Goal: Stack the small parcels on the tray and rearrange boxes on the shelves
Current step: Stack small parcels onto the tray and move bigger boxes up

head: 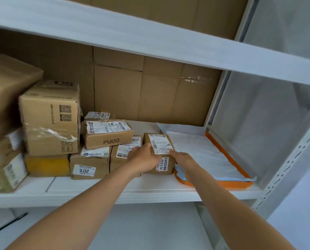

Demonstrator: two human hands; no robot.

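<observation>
A small brown parcel (159,150) with white labels stands on the white shelf (96,184), its right side at the left edge of the orange tray (230,159). My left hand (143,159) grips the parcel's left side. My right hand (183,157) holds its right side, fingers on the top label. The tray is lined with white and blue paper (201,150). Left of the parcel sit more small parcels: one marked PUCO (109,136) on top of two labelled ones (89,163).
Bigger cardboard boxes (51,118) are piled at the shelf's left, with a yellow packet (47,165) under one. Flattened cardboard (150,87) lines the back. A white upright (291,159) bounds the right side; another shelf (150,38) runs overhead.
</observation>
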